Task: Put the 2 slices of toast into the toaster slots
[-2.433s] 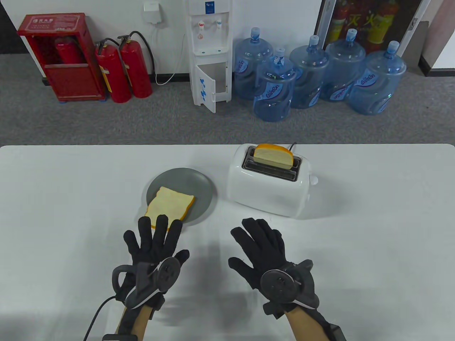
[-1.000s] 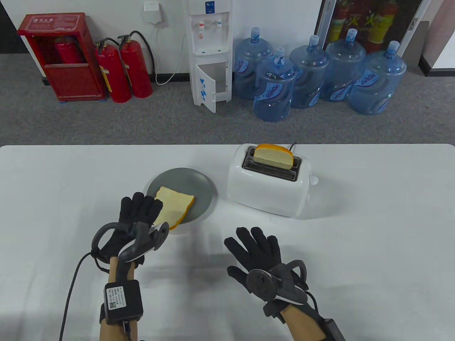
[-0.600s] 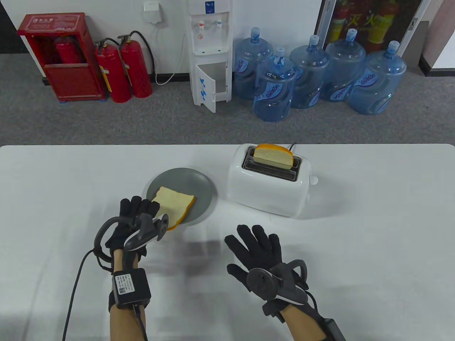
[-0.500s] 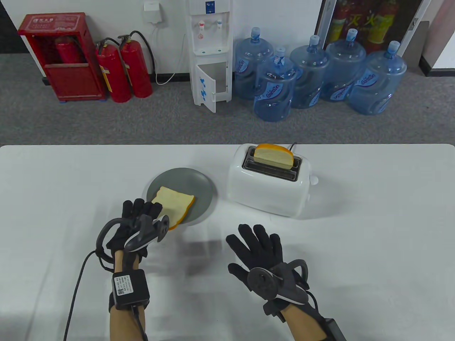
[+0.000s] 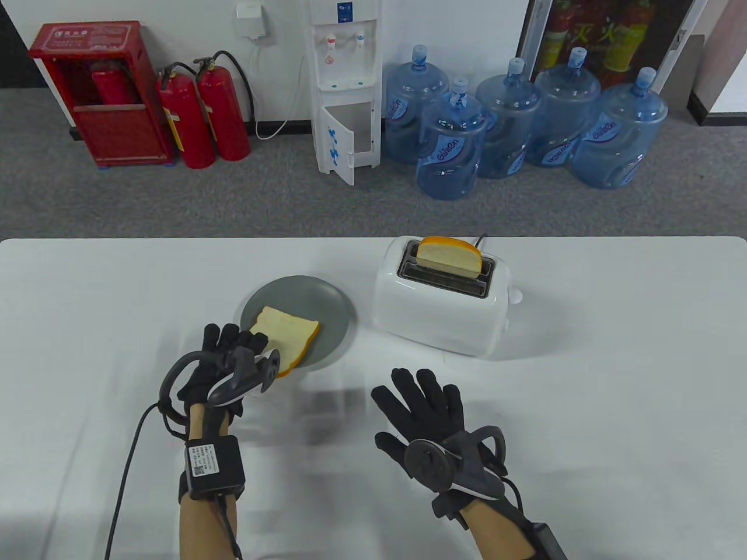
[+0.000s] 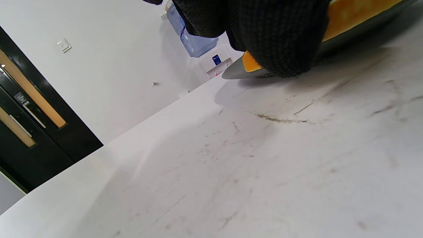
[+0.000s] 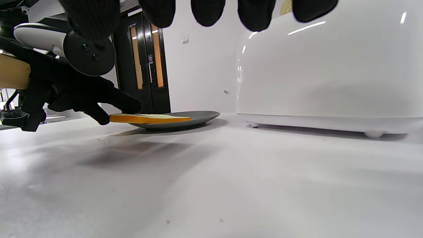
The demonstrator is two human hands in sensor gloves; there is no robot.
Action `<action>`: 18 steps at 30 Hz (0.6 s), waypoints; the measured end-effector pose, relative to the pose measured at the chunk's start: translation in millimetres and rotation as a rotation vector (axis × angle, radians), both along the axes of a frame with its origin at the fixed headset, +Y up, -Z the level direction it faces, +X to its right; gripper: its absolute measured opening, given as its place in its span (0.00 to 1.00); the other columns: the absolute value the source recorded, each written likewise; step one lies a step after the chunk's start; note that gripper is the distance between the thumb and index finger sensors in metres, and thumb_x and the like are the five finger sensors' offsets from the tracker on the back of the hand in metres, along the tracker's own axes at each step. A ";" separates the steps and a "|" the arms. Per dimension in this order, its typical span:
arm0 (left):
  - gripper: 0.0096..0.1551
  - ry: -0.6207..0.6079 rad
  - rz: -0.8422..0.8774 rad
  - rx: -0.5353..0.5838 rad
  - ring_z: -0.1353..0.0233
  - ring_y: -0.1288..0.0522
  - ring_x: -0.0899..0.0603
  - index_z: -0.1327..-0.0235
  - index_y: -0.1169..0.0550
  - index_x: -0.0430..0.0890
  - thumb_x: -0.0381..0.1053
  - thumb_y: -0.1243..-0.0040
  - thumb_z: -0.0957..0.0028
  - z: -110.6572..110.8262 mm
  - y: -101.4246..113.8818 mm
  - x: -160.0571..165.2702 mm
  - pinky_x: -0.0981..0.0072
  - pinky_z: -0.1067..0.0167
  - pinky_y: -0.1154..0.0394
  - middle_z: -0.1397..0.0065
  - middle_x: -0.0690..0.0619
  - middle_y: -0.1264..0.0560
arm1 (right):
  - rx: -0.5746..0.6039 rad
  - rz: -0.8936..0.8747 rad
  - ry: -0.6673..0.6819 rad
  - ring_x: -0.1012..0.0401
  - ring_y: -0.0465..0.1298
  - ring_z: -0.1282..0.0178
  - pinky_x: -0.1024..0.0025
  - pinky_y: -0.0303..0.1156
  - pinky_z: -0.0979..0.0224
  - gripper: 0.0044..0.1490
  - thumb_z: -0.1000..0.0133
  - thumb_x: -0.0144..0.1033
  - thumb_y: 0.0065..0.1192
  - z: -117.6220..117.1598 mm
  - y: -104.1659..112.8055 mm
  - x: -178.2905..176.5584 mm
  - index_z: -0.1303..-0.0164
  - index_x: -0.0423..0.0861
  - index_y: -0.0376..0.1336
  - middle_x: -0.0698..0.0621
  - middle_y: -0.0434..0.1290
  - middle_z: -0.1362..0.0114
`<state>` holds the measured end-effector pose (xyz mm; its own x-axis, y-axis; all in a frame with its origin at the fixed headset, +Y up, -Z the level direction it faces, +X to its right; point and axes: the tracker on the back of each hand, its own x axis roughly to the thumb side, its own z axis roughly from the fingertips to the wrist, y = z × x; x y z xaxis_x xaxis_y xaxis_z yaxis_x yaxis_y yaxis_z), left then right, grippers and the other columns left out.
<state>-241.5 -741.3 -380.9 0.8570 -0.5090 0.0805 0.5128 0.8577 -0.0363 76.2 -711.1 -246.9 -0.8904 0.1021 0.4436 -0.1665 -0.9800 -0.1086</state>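
Note:
A white toaster (image 5: 437, 309) stands right of centre on the table, with one slice of toast (image 5: 448, 256) upright in its far slot; the near slot (image 5: 440, 281) is empty. The second slice (image 5: 287, 335) lies flat on a grey plate (image 5: 327, 303), overhanging the near rim. My left hand (image 5: 248, 345) is turned on its side at that overhanging corner. In the right wrist view the left hand (image 7: 110, 113) pinches the crust (image 7: 148, 118) from above and below. My right hand (image 5: 429, 402) hovers flat with fingers spread, holding nothing, in front of the toaster (image 7: 330, 72).
The table (image 5: 613, 408) is white and runs to the far edge behind the toaster. The toaster's lever knob (image 5: 515, 296) sticks out on its right side. Water bottles (image 5: 513, 128), a dispenser (image 5: 344, 87) and fire extinguishers (image 5: 204, 116) stand on the floor beyond.
My left hand has turned from palm-down to edge-on and closed its fingers on the near-left corner of the slice on the plate. The slice still lies flat. The right hand has barely shifted.

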 end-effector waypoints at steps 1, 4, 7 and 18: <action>0.41 -0.001 0.006 0.002 0.13 0.38 0.55 0.27 0.39 0.72 0.54 0.31 0.50 0.3 -0.4 -0.6 0.57 0.18 0.46 0.19 0.72 0.34 | 0.000 0.001 0.000 0.38 0.47 0.05 0.28 0.48 0.14 0.45 0.29 0.66 0.45 0.0 0.0 -0.1 0.04 0.61 0.41 0.46 0.39 0.01; 0.38 -0.006 0.011 0.011 0.14 0.37 0.56 0.28 0.37 0.73 0.55 0.33 0.50 1.0 0.4 -1.5 0.57 0.18 0.46 0.20 0.73 0.33 | 0.002 0.002 -0.001 0.39 0.47 0.05 0.28 0.48 0.14 0.45 0.29 0.66 0.45 0.1 0.1 0.1 0.04 0.61 0.41 0.46 0.39 0.01; 0.35 -0.004 0.013 0.014 0.14 0.37 0.56 0.29 0.35 0.73 0.54 0.35 0.49 1.1 1.8 -1.1 0.56 0.18 0.46 0.20 0.73 0.32 | 0.001 0.003 -0.001 0.38 0.47 0.05 0.28 0.48 0.15 0.45 0.29 0.66 0.45 0.1 0.0 0.2 0.04 0.60 0.41 0.46 0.39 0.01; 0.28 -0.001 0.070 0.060 0.14 0.34 0.56 0.30 0.32 0.73 0.52 0.46 0.44 -2.7 7.5 1.1 0.54 0.17 0.45 0.22 0.73 0.28 | -0.001 0.019 -0.006 0.38 0.47 0.05 0.28 0.48 0.15 0.45 0.29 0.65 0.45 -0.2 -0.4 0.6 0.04 0.60 0.41 0.46 0.40 0.01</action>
